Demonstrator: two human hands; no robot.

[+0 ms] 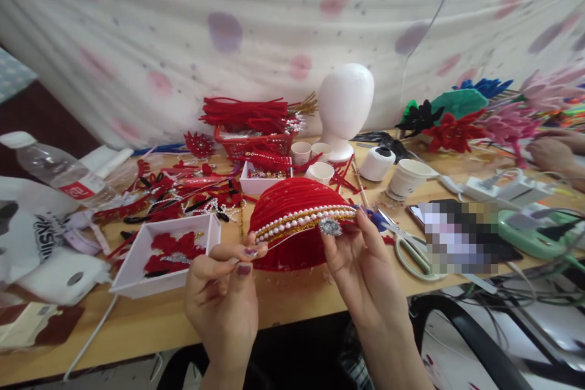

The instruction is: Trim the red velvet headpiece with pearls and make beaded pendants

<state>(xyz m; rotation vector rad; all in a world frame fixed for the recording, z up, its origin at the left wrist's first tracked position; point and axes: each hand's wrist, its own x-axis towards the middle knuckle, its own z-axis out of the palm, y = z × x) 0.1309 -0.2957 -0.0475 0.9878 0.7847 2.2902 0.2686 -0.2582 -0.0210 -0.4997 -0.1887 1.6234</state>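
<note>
A red ribbed cap (292, 198), dome-shaped, is tilted over the table edge with its hollow side toward me. Rows of white pearl beads (306, 217) and gold trim run along its rim, with a silvery oval ornament (329, 228) at the right end. My right hand (363, 262) grips the cap's right rim between thumb and fingers, the thumb beside the ornament. At the left rim, my left hand (223, 292) pinches a thin pale strand (287, 236) that stretches along the trim; whether it is thread or wire, I cannot tell.
To the left stand a white box (167, 256) of red pieces and a plastic bottle (57, 167). Behind are a foam head (345, 103), paper cups (407, 178) and a red basket (256, 143). Scissors (414, 250) lie right, near a power strip (507, 189) and another person's hand (555, 152).
</note>
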